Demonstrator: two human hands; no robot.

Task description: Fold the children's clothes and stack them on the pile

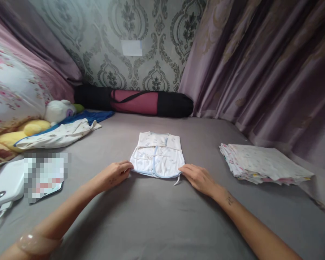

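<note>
A small white baby shirt (168,159) with pale blue trim lies flat on the grey bed sheet (157,209), its sleeves folded in across the front. Thin white ties rest on its chest, and one hangs off the lower right corner. My left hand (116,175) pinches the shirt's lower left corner between thumb and fingers. At the lower right corner, my right hand (199,177) grips the hem in the same way. Both hands are closed, with the hem stretched between them.
To the right lies a stack of folded cloths (268,162). A white power bank (8,180) with a cable and a blurred-out phone (47,177) are on the left. Behind them are a printed garment (62,135) and plush toys (59,112). A long black-and-red bag (135,102) lies along the wall.
</note>
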